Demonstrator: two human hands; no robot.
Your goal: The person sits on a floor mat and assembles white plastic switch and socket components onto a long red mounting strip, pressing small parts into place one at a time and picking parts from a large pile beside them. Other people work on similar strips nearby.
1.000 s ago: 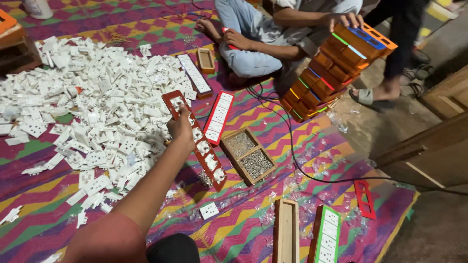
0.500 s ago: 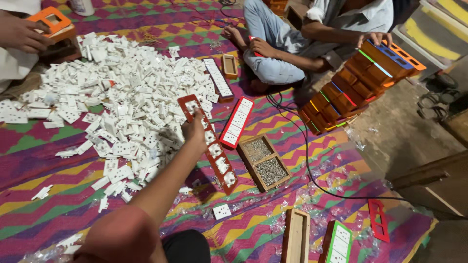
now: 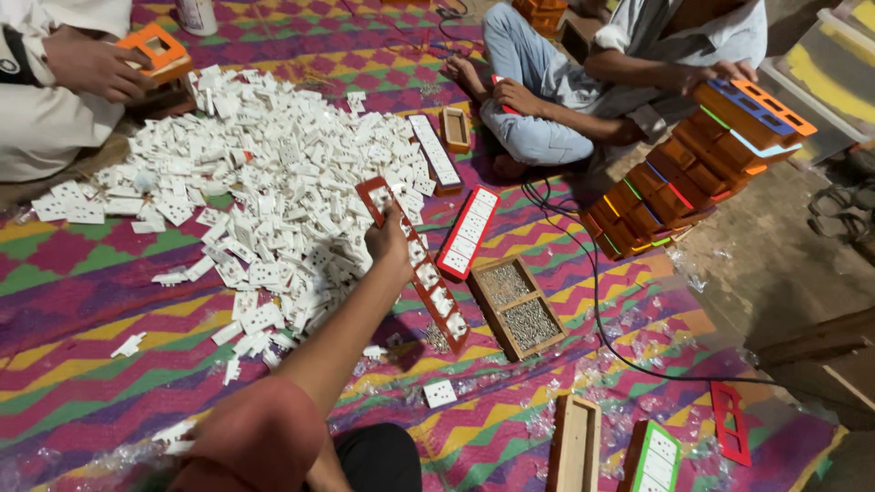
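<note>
Hand (image 3: 390, 239) rests on red frame's (image 3: 415, 264) edge.

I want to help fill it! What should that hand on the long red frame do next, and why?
Probably reach to the white socket pile for another piece: the hand rests on the red frame, whose top end, by the hand, looks unfilled, and the pile lies beside it.

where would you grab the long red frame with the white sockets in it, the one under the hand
Probably by its long red side rails near the middle, coming from above. The red frame lies flat on the mat, running diagonally, with a hand over its upper end. It is long and narrow, so a mid-length grip across its width should keep it level; the lower end beside the wooden tray is free.
</note>
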